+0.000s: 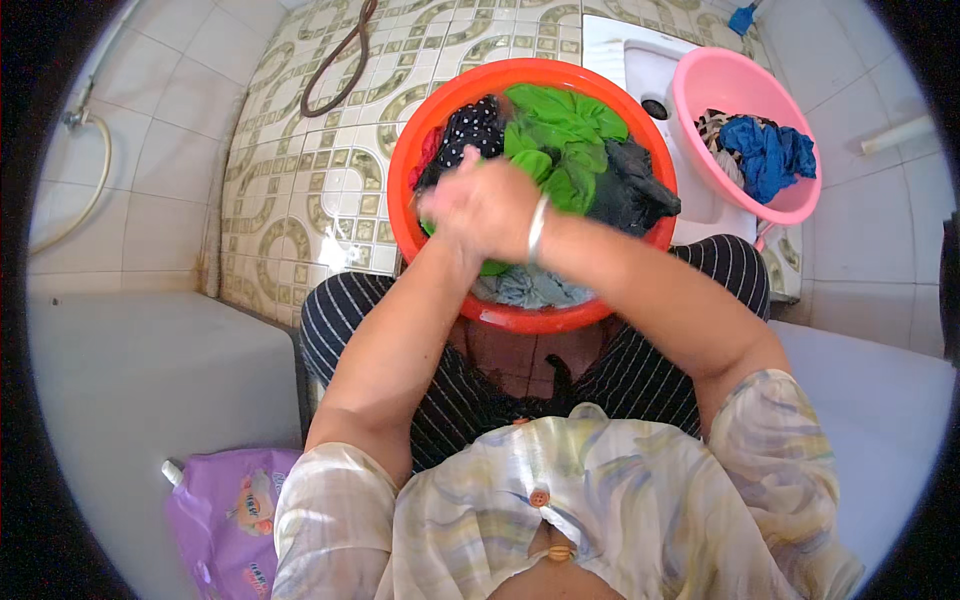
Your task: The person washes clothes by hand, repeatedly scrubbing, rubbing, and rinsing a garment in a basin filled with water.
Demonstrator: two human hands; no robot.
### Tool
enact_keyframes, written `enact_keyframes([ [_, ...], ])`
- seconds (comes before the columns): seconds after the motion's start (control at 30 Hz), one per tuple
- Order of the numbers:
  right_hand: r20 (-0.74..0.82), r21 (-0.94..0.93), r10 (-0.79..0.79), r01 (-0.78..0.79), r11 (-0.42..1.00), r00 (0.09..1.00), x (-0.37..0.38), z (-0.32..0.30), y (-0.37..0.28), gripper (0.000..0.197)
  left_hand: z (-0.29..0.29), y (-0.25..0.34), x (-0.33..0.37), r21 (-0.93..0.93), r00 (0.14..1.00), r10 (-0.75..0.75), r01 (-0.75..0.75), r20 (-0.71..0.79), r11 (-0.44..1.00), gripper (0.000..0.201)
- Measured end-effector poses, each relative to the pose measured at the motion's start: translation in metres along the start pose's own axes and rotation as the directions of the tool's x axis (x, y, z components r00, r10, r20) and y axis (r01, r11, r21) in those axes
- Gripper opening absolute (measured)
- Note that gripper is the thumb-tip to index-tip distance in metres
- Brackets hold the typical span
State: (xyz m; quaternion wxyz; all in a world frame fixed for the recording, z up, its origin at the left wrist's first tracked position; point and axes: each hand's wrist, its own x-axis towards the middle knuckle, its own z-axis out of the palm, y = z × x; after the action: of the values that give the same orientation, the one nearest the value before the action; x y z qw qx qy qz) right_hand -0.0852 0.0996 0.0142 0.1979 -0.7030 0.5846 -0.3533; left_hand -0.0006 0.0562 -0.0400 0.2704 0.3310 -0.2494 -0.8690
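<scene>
An orange basin (430, 120) stands on the tiled floor between my knees, filled with wet clothes. Among them are a green garment (560, 135), a black cloth (630, 190) and a black dotted one (470, 130). Both my hands meet over the basin's near left side and are blurred. My right hand (495, 205), with a silver bangle on the wrist, lies over my left hand (445, 215). They are clenched together on a part of the green garment that pokes out beneath them.
A pink basin (700, 90) with blue and patterned clothes sits at the upper right by a white squat pan (630, 55). A purple detergent pouch (225, 515) lies at the lower left. A dark hose (340, 60) curls on the patterned tiles; a white hose hangs on the left wall.
</scene>
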Motion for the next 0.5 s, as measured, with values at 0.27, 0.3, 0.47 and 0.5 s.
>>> enact_keyframes([
  [0.27, -0.241, -0.336, 0.174, -0.251, 0.908, 0.955, -0.008, -0.008, 0.05, 0.023, 0.045, -0.024, 0.016, 0.002, 0.979, -0.172, 0.173, -0.108, 0.985, 0.028],
  [0.3, -0.24, -0.337, -0.113, 0.027, 0.941, 0.964, -0.005, 0.008, 0.022, 0.019, -0.015, -0.028, 0.041, 0.019, 0.986, 0.009, -0.013, 0.169, 1.0, 0.023],
  [0.47, -0.284, -0.415, 0.142, -0.255, 0.874, 0.948, -0.013, -0.016, 0.086, 0.024, 0.072, -0.023, 0.004, -0.018, 0.953, -0.295, 0.295, -0.074, 0.955, 0.031],
  [0.5, -0.236, -0.416, 0.287, -0.364, 0.833, 0.928, -0.01, -0.027, 0.083, 0.025, 0.071, -0.019, 0.003, -0.024, 0.956, -0.276, 0.275, -0.096, 0.961, 0.031],
])
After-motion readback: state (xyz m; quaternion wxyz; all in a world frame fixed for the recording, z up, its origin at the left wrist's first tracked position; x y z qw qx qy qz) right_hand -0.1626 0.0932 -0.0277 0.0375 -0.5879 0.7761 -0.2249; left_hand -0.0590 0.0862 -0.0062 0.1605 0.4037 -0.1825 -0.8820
